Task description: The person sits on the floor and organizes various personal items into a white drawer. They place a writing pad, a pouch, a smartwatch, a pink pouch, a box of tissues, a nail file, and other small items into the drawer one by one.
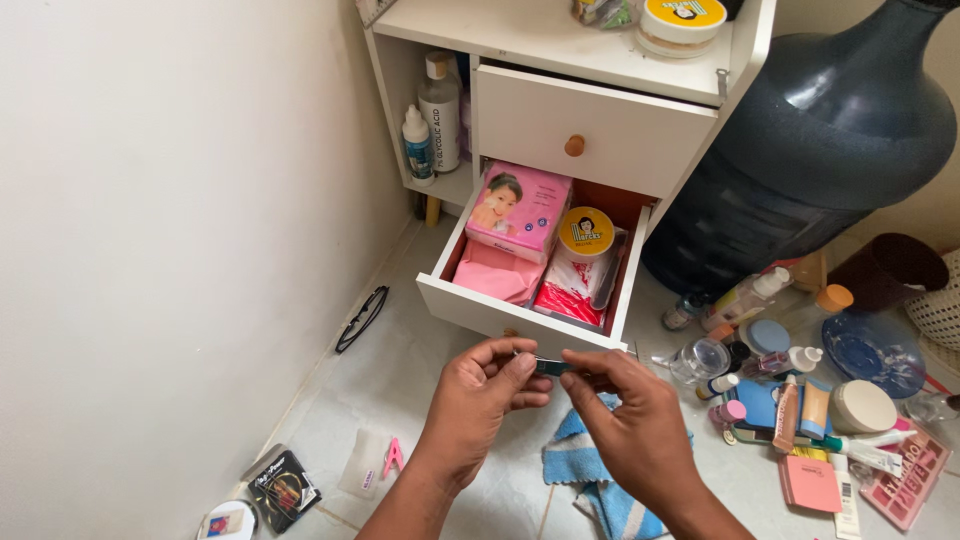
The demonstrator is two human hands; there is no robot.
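Head view: I see the left hand [478, 395] and the right hand [630, 425] meeting in mid-air above the floor tiles [400, 400], just in front of the front edge of the open lower drawer [500, 312] of a white cabinet [600, 125]. Between them sits a small, flat, dark object [551, 366] with a metallic glint; what it is I cannot tell. The left thumb and forefinger are closed on its left end, the right thumb and forefinger pinch its right end, and only the short middle stretch shows between the fingertips. In my judgement, handling this well calls for a steady pinch on one side while the other does the fine work, kept over the blue cloth [600, 480] below so a slip lands soft. The drawer holds a pink packet [520, 210] and a yellow-lidded jar [586, 233]; bottles and tubes [790, 390] lie scattered on the floor to the right.
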